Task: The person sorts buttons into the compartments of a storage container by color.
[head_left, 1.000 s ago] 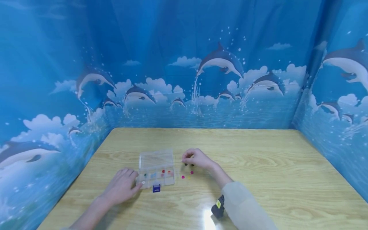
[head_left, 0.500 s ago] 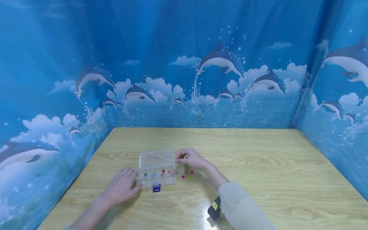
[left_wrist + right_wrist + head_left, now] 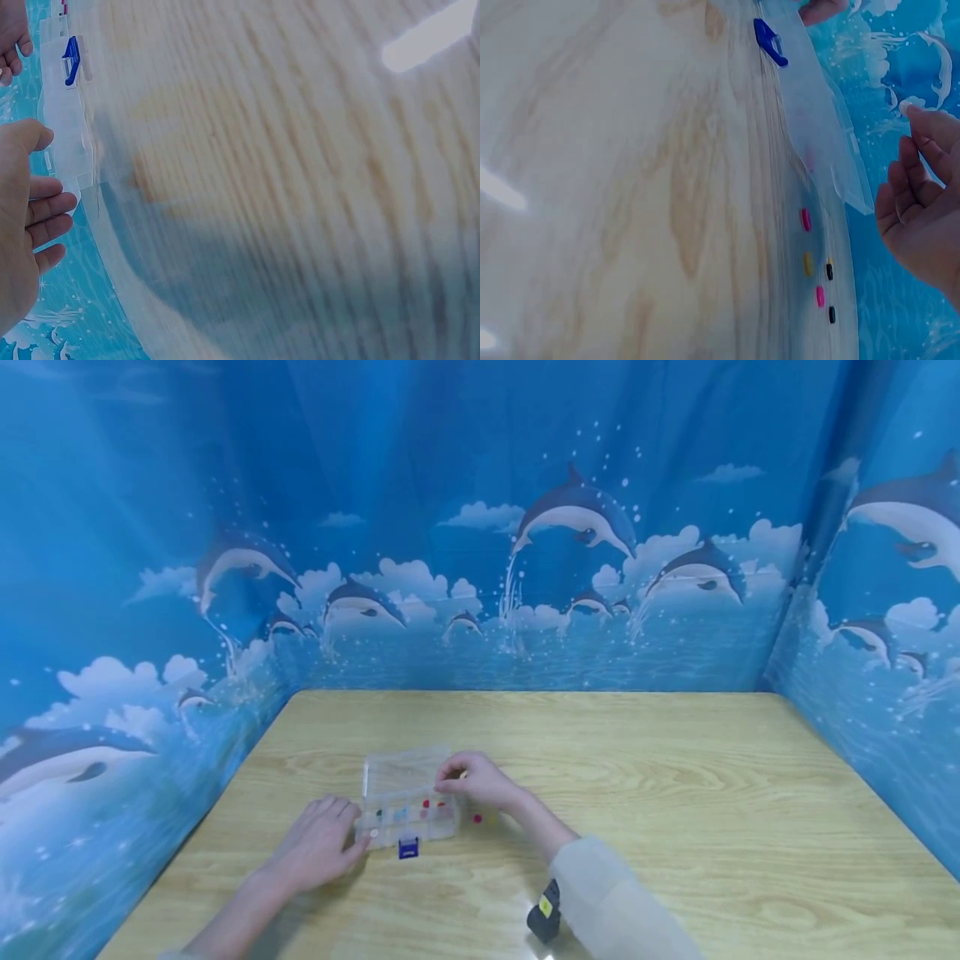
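A clear plastic compartment box (image 3: 442, 832) lies on the table with its lid (image 3: 397, 774) raised at the back. Small red, pink, light blue, green and white pieces show inside it. My left hand (image 3: 318, 843) rests at the box's left end, thumb by the front corner, fingers relaxed. Above the right end of the box, my right hand (image 3: 480, 781) pinches a small pale piece (image 3: 906, 107) between thumb and forefinger; its kind cannot be told. On the right of the box lie small pink pieces (image 3: 805, 219), a yellow piece (image 3: 808, 264) and black pieces (image 3: 832, 315).
A blue latch (image 3: 408, 848) sticks out from the box's front edge. A dark device with a yellow label (image 3: 545, 910) sits at the right sleeve. Behind the wood-grain table (image 3: 675, 793) hangs a blue dolphin-print curtain (image 3: 480, 527).
My right hand has moved left from over the black pieces to the box's right end, keeping its pinch. The left hand has stayed at the box.
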### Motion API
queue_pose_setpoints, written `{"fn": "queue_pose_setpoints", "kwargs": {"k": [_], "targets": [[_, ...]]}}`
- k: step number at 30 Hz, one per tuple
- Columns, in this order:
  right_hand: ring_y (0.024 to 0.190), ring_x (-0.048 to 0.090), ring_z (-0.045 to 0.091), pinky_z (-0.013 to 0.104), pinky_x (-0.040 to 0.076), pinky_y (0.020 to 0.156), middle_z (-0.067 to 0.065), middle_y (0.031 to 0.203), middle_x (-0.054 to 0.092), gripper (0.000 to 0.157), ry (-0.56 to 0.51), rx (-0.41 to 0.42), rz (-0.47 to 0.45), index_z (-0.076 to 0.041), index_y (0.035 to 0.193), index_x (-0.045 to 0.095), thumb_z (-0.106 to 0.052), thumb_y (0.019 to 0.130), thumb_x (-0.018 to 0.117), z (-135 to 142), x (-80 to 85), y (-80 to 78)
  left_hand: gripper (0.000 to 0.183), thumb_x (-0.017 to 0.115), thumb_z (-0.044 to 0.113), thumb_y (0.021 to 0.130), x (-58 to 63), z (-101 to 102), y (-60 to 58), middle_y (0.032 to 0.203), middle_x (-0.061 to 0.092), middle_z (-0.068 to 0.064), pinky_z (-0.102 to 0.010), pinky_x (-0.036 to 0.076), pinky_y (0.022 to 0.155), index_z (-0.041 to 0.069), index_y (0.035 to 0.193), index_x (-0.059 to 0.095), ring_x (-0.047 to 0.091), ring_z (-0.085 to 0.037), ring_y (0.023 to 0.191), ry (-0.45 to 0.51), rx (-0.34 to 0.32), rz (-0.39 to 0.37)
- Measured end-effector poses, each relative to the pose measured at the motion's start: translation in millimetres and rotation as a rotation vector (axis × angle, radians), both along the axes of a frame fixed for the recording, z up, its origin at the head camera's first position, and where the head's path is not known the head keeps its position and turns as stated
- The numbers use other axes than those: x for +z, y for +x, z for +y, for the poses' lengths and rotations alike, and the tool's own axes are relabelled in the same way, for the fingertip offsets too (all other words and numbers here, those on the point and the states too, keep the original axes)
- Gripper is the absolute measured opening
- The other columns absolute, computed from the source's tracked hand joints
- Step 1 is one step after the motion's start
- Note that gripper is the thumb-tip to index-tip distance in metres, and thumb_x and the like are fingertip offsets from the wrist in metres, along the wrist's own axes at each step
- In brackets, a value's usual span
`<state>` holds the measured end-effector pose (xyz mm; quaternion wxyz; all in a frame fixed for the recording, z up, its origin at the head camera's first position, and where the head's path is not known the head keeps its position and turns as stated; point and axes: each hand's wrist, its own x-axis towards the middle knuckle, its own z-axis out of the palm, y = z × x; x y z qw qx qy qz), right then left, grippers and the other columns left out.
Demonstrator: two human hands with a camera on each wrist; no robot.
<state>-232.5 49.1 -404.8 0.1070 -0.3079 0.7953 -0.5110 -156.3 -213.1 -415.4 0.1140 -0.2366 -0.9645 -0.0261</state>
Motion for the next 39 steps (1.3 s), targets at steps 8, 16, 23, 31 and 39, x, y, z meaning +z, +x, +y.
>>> {"fn": "queue_pose_setpoints", "kwargs": {"k": [8, 16, 23, 31, 39], "targets": [[0.077, 0.052, 0.009, 0.024, 0.046, 0.064, -0.005, 0.081, 0.057, 0.007, 0.028, -0.045, -0.016, -0.010, 0.081, 0.066, -0.014, 0.087, 0.064, -23.2, 3.5, 8.4, 0.033, 0.066, 0.030, 0.081, 0.5, -0.5, 0.3, 0.093, 0.059, -0.010, -0.047, 0.044, 0.087, 0.001, 0.096, 0.060, 0.054, -0.027, 0.090, 0.005, -0.008, 0.009], [0.069, 0.050, 0.009, 0.020, 0.045, 0.058, -0.004, 0.080, 0.055, 0.006, 0.015, -0.126, -0.032, -0.008, 0.082, 0.067, -0.013, 0.083, 0.068, -49.5, 11.4, 17.6, 0.032, 0.067, 0.029, 0.080, 0.6, -0.2, 0.4, 0.092, 0.060, -0.010, -0.046, 0.044, 0.086, 0.001, 0.094, 0.060, 0.054, -0.026, 0.089, 0.015, -0.015, 0.018], [0.071, 0.048, 0.006, 0.019, 0.044, 0.063, -0.005, 0.077, 0.056, 0.005, 0.029, -0.123, -0.014, -0.006, 0.082, 0.068, -0.012, 0.082, 0.069, -64.4, 10.3, 24.5, 0.030, 0.067, 0.028, 0.080, 2.1, 0.6, 1.5, 0.092, 0.059, -0.009, -0.046, 0.044, 0.085, 0.002, 0.094, 0.060, 0.053, -0.026, 0.089, 0.024, -0.016, 0.015], [0.072, 0.048, 0.004, 0.018, 0.044, 0.061, -0.007, 0.080, 0.055, 0.005, 0.043, -0.119, -0.004, -0.010, 0.081, 0.067, -0.014, 0.083, 0.067, -74.4, 6.4, 29.6, 0.033, 0.067, 0.029, 0.080, 0.7, 0.2, 1.5, 0.094, 0.060, -0.010, -0.047, 0.043, 0.087, 0.002, 0.097, 0.060, 0.054, -0.027, 0.091, 0.020, -0.005, 0.000], [0.075, 0.047, 0.005, 0.020, 0.042, 0.063, -0.010, 0.082, 0.052, 0.008, 0.053, -0.165, -0.028, -0.016, 0.075, 0.066, -0.016, 0.083, 0.068, -83.4, 1.5, 33.8, 0.030, 0.067, 0.029, 0.080, -1.6, -1.4, 0.3, 0.092, 0.060, -0.009, -0.046, 0.044, 0.086, 0.003, 0.093, 0.060, 0.053, -0.026, 0.089, 0.024, -0.018, 0.021]]}}
